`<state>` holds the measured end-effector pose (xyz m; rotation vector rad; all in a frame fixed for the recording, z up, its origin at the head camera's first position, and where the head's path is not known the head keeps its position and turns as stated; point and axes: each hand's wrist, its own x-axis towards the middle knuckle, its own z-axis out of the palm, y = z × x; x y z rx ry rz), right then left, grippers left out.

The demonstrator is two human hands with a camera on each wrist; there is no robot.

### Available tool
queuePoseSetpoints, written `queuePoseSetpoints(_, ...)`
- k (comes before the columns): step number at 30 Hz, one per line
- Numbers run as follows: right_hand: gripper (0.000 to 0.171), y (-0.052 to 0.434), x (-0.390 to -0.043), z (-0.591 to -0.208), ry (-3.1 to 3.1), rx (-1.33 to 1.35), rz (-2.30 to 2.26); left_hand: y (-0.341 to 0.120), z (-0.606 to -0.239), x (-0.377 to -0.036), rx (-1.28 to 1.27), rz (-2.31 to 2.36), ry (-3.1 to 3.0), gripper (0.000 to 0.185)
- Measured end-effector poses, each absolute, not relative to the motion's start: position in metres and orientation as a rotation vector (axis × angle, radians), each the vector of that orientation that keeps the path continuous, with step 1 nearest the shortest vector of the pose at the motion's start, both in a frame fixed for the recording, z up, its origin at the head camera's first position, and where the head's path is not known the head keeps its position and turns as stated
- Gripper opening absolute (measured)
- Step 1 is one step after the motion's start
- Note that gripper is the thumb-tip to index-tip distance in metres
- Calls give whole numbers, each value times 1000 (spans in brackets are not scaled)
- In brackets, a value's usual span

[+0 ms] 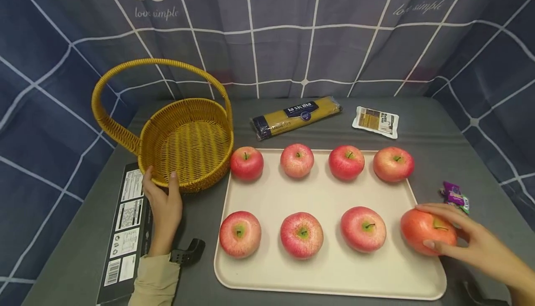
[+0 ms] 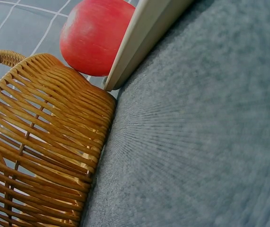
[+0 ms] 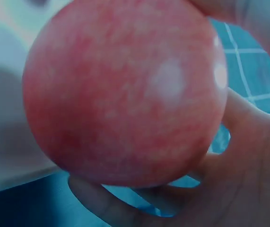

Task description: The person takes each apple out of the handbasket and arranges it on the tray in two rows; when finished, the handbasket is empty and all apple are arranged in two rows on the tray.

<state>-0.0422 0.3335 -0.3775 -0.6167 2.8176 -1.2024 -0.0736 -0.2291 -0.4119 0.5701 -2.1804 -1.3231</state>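
My right hand (image 1: 468, 236) grips a red apple (image 1: 426, 231) at the right edge of the cream tray (image 1: 317, 273), with the thumb on its near side and fingers over its far side. Close up in the right wrist view, the same apple (image 3: 125, 94) fills the middle, with fingers curled around it. My left hand (image 1: 163, 204) holds the near rim of a yellow-brown wicker basket (image 1: 188, 185), which has a tall arched handle and nothing inside. Several other apples (image 1: 302, 235) sit on the tray in two rows. One apple (image 1: 247, 163) at the far left corner is beside the basket.
Behind the tray lie a pasta packet (image 1: 296, 116) and a small white-edged packet (image 1: 376, 121). Small purple-wrapped sweets (image 1: 454, 194) are right of the tray. A black box with white labels (image 1: 125, 231) lies under my left forearm. A checked curtain (image 1: 276, 55) encloses the table.
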Motion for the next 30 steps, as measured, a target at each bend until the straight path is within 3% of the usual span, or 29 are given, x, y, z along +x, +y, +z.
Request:
queuePoseSetpoints(5,69,334,-35,-391,2818,-606,-1225,-229,-410,-79,550,-1310,-2172,61)
queuePoseSetpoints(13,79,325,-37,-399,2881,-829,-1189,-229,-408,-80,543,-1307,-2168,62)
queuePoseSetpoints(21,85,310,-27,-381,3026,-597,-1099,-229,-407,-77,543,-1302,-2167,62)
queuePoseSetpoints(26,80,283,-26,-360,3022,-697,-1208,-229,-408,-70,572,-1308,-2174,61)
queuePoseSetpoints(30,82,258,-29,-365,2948,-879,-1262,-228,-409,-71,582,-1313,-2183,61)
